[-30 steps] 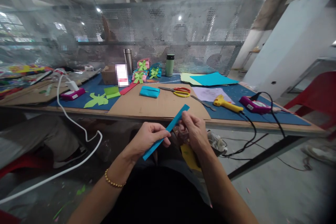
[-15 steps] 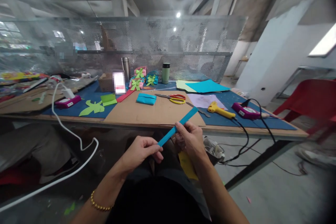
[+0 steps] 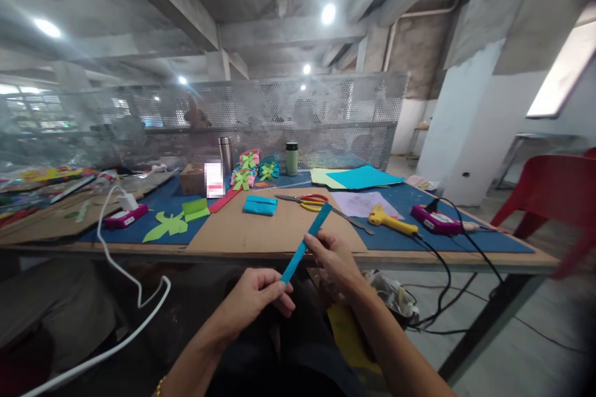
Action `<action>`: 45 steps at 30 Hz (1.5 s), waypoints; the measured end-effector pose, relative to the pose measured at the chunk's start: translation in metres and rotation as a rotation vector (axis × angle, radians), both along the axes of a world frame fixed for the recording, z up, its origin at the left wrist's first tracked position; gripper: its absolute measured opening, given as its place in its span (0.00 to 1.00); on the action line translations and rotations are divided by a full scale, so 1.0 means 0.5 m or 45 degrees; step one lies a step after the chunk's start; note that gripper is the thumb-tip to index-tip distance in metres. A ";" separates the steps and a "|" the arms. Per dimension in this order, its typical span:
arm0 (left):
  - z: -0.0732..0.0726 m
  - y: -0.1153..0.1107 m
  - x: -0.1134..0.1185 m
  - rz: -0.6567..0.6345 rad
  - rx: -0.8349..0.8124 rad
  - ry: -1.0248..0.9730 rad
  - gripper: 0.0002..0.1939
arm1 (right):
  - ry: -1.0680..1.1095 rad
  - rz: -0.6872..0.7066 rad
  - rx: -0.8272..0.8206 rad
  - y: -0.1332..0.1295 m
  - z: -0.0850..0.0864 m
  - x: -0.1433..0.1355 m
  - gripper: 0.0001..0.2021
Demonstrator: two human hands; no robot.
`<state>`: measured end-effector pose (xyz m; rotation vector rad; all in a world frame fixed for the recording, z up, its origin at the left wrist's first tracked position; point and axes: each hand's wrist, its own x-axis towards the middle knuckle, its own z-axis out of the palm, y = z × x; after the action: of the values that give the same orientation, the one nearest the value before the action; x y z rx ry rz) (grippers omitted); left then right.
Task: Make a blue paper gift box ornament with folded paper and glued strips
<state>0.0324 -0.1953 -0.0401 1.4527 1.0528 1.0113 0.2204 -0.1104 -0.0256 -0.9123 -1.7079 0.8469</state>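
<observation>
A narrow blue paper strip [image 3: 296,260] slants between my hands, in front of the table edge. My left hand [image 3: 265,293] pinches its lower end between thumb and fingers. Higher up the strip, my right hand [image 3: 333,255] grips it, and the free end points up and to the right. Beyond them, a folded blue paper packet [image 3: 260,205] lies on the cardboard sheet [image 3: 233,232]. Scissors [image 3: 313,201] with red and yellow handles rest to the packet's right, partly behind the strip. A metal blade-like tool [image 3: 356,221] lies beside them.
A yellow glue gun [image 3: 392,221] and a purple power strip [image 3: 436,219] with cables occupy the right side. Green paper cutouts [image 3: 165,225] lie left. Bow-topped packets [image 3: 243,178], a green tumbler [image 3: 291,159] and blue sheets [image 3: 365,177] stand or lie at the back. A white cable [image 3: 139,298] hangs at left.
The camera view has tilted up, so the table appears lower. The blue strip stands more steeply, its upper end further left. Both hands keep hold of it.
</observation>
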 end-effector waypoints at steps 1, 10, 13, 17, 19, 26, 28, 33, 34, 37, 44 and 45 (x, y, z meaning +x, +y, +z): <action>0.006 0.002 0.003 -0.028 0.002 0.003 0.20 | -0.012 0.021 0.018 -0.005 -0.001 -0.004 0.23; 0.040 0.014 0.035 0.236 0.165 0.137 0.17 | -0.012 0.134 -0.014 -0.043 -0.013 -0.023 0.23; 0.032 0.014 0.036 0.216 0.155 0.132 0.16 | 0.022 0.153 -0.052 -0.046 -0.013 -0.026 0.23; 0.025 0.006 0.037 0.179 0.086 0.068 0.16 | 0.130 0.080 -0.064 -0.048 -0.014 -0.031 0.21; 0.023 -0.002 0.037 0.146 0.019 0.014 0.16 | 0.181 0.109 -0.082 -0.045 -0.017 -0.031 0.21; 0.001 -0.030 0.029 0.118 -0.052 -0.039 0.18 | 0.370 0.049 -0.194 -0.034 -0.030 -0.023 0.21; -0.005 -0.034 0.025 0.121 -0.029 -0.033 0.18 | 0.368 0.044 -0.187 -0.033 -0.030 -0.023 0.21; 0.005 -0.030 0.012 0.001 0.006 0.119 0.20 | 0.332 0.061 -0.107 -0.039 -0.029 -0.028 0.21; 0.010 -0.028 0.012 -0.019 0.007 0.111 0.21 | 0.309 0.082 -0.089 -0.044 -0.029 -0.031 0.21; 0.021 -0.020 0.018 0.055 0.066 0.088 0.20 | 0.226 0.192 -0.063 -0.067 -0.030 -0.040 0.19; 0.009 -0.024 0.037 0.199 0.122 0.159 0.17 | 0.288 0.272 -0.168 -0.081 -0.037 -0.038 0.18; 0.006 -0.027 0.036 0.187 0.106 0.163 0.16 | 0.319 0.249 -0.182 -0.075 -0.036 -0.034 0.18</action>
<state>0.0505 -0.2090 -0.0370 1.5415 1.2375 1.0882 0.2032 -0.1480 -0.0438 -0.7057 -1.5486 1.1755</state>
